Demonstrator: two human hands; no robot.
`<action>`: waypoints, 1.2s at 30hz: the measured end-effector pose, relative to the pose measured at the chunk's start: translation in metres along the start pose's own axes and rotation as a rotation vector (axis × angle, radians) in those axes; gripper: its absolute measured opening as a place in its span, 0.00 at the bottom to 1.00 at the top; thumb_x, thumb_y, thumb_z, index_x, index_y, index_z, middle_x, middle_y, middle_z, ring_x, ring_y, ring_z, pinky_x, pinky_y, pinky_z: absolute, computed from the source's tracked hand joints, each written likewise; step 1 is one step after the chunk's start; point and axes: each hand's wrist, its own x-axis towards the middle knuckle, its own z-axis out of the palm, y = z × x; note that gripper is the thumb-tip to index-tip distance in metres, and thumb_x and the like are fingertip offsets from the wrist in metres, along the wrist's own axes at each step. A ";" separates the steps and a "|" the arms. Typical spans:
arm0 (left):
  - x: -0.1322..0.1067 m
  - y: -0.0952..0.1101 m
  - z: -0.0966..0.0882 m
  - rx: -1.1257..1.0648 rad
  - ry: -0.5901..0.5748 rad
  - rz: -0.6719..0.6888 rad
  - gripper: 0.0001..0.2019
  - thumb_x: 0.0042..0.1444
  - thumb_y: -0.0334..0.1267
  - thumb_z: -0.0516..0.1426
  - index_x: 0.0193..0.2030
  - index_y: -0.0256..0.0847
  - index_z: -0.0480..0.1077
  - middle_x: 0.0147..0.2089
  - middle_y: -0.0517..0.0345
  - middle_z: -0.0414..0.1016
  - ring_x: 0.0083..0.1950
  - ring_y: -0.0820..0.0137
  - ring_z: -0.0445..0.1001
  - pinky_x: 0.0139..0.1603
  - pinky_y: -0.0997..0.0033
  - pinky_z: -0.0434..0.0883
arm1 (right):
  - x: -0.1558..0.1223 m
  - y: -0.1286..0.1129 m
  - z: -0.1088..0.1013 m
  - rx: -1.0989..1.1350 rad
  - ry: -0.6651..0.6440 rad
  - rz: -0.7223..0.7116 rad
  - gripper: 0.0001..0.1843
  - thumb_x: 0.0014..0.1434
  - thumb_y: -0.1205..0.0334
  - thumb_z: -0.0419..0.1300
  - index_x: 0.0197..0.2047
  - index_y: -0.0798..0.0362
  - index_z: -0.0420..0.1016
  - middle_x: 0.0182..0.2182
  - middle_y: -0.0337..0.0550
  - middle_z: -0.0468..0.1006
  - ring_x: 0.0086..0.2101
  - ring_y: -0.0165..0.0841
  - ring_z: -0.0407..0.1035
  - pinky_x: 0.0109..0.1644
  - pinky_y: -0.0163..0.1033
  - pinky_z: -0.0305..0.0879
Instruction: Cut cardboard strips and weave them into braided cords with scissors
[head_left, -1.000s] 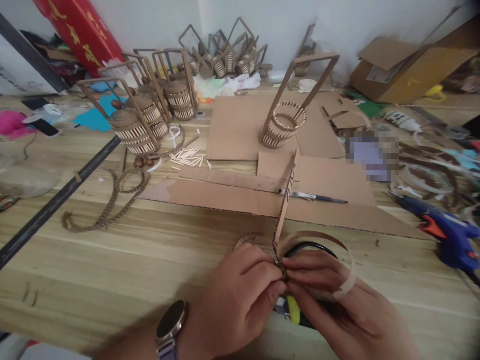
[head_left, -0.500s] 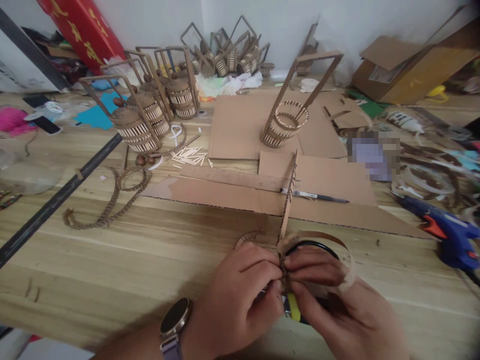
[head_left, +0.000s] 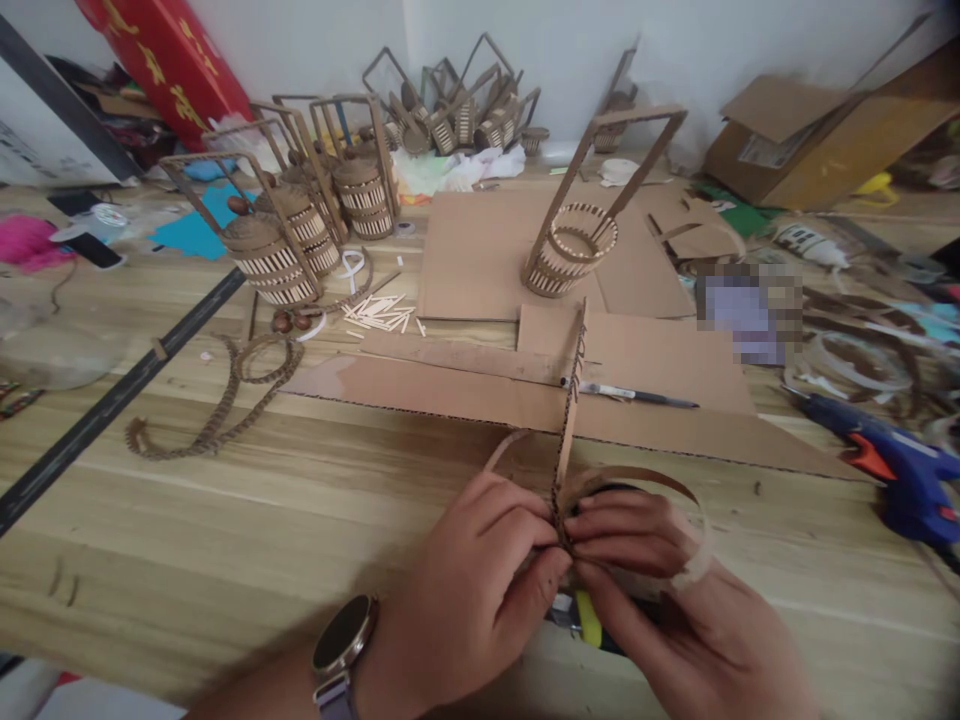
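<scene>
Both hands meet at the front of the table on a narrow corrugated cardboard strip point(head_left: 571, 410) that stands on edge and points away from me. My left hand point(head_left: 487, 570) pinches its near end from the left, fingers closed. From the other side my right hand point(head_left: 652, 570) pinches the same end between thumb and fingers. A thin brown paper strip point(head_left: 660, 478) curls in a loop over my right hand. Beneath the hands lies a tool with a yellow-green part point(head_left: 589, 618), mostly hidden. A short piece of the strip point(head_left: 506, 448) shows behind my left knuckles.
Cardboard sheets point(head_left: 465, 260) lie ahead, bearing a small handled basket point(head_left: 574, 250) and a pen point(head_left: 637, 393). Lidded baskets point(head_left: 274, 260), small sticks point(head_left: 379, 312) and coiled corrugated strips point(head_left: 217, 430) are at left. A blue glue gun point(head_left: 892, 460) lies right.
The fingers have shifted slightly on the strip's near end, and its far end has swung a little left. My left hand has moved slightly; both hands keep their pinch.
</scene>
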 end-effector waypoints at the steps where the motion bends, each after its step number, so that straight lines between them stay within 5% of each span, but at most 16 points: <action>1: 0.000 0.000 0.000 0.006 -0.001 0.015 0.06 0.67 0.29 0.54 0.38 0.37 0.70 0.41 0.54 0.75 0.46 0.69 0.71 0.51 0.71 0.68 | 0.000 0.000 0.000 0.004 0.002 0.002 0.07 0.58 0.70 0.62 0.36 0.46 0.74 0.31 0.34 0.83 0.37 0.31 0.79 0.43 0.35 0.78; 10: -0.001 0.001 0.003 0.008 -0.013 0.064 0.07 0.67 0.28 0.52 0.38 0.38 0.68 0.39 0.53 0.74 0.44 0.68 0.70 0.48 0.68 0.70 | -0.006 -0.002 -0.002 0.009 -0.052 0.068 0.10 0.57 0.71 0.61 0.37 0.45 0.73 0.31 0.34 0.83 0.37 0.35 0.80 0.46 0.42 0.78; 22: 0.000 -0.001 0.002 -0.039 -0.005 0.043 0.06 0.67 0.29 0.54 0.39 0.37 0.70 0.40 0.54 0.75 0.44 0.69 0.71 0.49 0.70 0.69 | -0.003 0.001 -0.004 0.088 -0.032 0.153 0.08 0.58 0.70 0.61 0.36 0.45 0.75 0.31 0.33 0.82 0.37 0.30 0.79 0.43 0.33 0.78; 29: 0.000 0.001 0.002 -0.111 0.012 -0.162 0.07 0.65 0.32 0.53 0.35 0.40 0.69 0.34 0.58 0.73 0.38 0.69 0.71 0.44 0.69 0.69 | 0.002 0.005 -0.010 -0.007 -0.069 0.065 0.03 0.62 0.64 0.61 0.37 0.46 0.75 0.34 0.37 0.83 0.37 0.34 0.79 0.40 0.38 0.77; 33: 0.008 -0.001 -0.004 -0.331 0.052 -0.529 0.11 0.63 0.40 0.52 0.29 0.42 0.67 0.27 0.61 0.69 0.30 0.71 0.68 0.32 0.72 0.66 | 0.008 0.009 -0.022 -0.084 -0.386 0.033 0.06 0.58 0.56 0.67 0.36 0.46 0.74 0.30 0.36 0.81 0.30 0.34 0.77 0.31 0.38 0.73; 36: 0.015 -0.004 -0.007 -0.479 0.109 -0.626 0.13 0.60 0.42 0.52 0.26 0.42 0.64 0.26 0.61 0.69 0.31 0.71 0.68 0.32 0.73 0.66 | 0.004 0.014 -0.027 -0.215 -0.665 0.015 0.16 0.49 0.53 0.73 0.39 0.46 0.75 0.34 0.39 0.80 0.34 0.38 0.76 0.34 0.41 0.73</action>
